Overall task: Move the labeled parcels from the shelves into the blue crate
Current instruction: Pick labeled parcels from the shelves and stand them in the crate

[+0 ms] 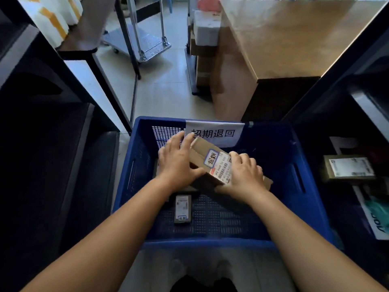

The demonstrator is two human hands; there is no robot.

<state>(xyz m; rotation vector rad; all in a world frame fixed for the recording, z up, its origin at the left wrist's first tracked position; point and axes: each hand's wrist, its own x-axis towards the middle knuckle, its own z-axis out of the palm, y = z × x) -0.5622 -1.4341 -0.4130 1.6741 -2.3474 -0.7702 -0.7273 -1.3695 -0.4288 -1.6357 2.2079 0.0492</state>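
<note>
Parcel (210, 163), a brown carton with a white shipping label and a blue-edged sticker on top, sits tilted inside the blue crate (311, 186), toward its 12 o'clock wall. Both hands hold it. The left hand (179, 163) lies along its 9 o'clock side, fingers spread over the far corner and thumb tucked under the near edge. The right hand (245, 175) covers the 3 o'clock end, fingers curled over the top and thumb at the lower edge. Each grip is part closed on the carton, not clenched. Two hands on opposite ends likely steady a long box while it goes down, and the tilt suggests one end is being lowered first; whether it already rests on the crate floor I cannot tell.

A small parcel (183, 208) lies flat on the mesh floor at 7 o'clock of the carton, apart from it. A white sign (216, 133) hangs on the crate's far wall.

The crate stands on a pale tiled floor (164, 85) between dark shelves. The right shelf (364, 102) still carries a labelled box (349, 168) at 3 o'clock. At 12 o'clock stand a trolley (145, 42) and a wooden table (284, 39).
</note>
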